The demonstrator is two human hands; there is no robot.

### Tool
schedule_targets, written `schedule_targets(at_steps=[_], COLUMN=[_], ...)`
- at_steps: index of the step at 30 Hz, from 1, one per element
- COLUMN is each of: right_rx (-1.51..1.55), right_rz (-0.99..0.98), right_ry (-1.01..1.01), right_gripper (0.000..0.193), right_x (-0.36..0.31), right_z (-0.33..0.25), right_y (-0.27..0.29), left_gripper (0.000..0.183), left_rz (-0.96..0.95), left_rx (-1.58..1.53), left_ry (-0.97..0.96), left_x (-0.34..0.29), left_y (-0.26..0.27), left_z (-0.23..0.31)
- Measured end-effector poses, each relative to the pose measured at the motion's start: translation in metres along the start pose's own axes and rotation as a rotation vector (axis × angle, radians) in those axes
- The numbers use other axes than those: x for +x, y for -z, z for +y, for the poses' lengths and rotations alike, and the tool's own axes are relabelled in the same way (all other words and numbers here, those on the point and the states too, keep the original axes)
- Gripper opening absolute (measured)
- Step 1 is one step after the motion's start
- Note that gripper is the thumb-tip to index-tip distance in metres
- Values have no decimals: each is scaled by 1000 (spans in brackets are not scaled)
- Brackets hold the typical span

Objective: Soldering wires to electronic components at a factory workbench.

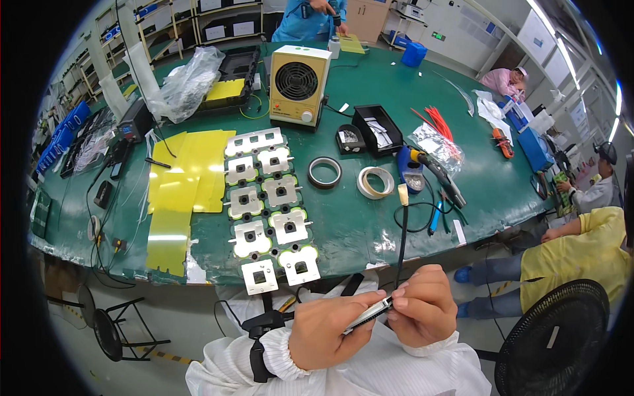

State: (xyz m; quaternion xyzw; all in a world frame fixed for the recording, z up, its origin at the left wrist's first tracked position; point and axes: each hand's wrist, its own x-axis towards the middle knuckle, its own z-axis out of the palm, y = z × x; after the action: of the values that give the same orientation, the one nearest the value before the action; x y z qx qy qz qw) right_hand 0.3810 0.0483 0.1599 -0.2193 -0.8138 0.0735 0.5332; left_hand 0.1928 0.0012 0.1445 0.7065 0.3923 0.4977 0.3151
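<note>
Close to my body, below the table's front edge, my two hands meet. My left hand (330, 330) is closed round a slim white-and-black bar (370, 313), whose exact kind I cannot make out. My right hand (422, 307) pinches at the bar's far end, beside a black cable (403, 237) that rises from the fingers toward the table. The cable's upper end has a tan tip (403, 192). Ahead of my left hand lies a battery pack (277, 191) of paired cells with silver metal plates; its nearest plates overhang the table edge.
Yellow sheets (188, 171) lie left of the pack. A fan-fronted box (297, 86) stands behind it. Tape rolls (376, 182), a black parts bin (378, 129), a soldering iron in its stand (413, 168) and red tubing (436, 122) are at right. Co-workers and a black fan (555, 336) are nearby.
</note>
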Motion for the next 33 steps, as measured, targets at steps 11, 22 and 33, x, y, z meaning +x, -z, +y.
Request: schedule_targets(at_steps=[11,22,33], right_rx=[56,82,29], right_rz=[98,121,159], right_ry=[-24,-44,84], right_gripper=[41,39,43], right_x=[-13,-19,-31], right_z=[7,11,18], right_y=[-1,-9,-19], left_gripper=[51,49,42], left_rz=[113,154,238], left_rx=[149,191,273], left_ry=[-146,-116,-216], left_x=[2,5,3], left_y=[-13,-16,-18], left_z=[-4,0,-7])
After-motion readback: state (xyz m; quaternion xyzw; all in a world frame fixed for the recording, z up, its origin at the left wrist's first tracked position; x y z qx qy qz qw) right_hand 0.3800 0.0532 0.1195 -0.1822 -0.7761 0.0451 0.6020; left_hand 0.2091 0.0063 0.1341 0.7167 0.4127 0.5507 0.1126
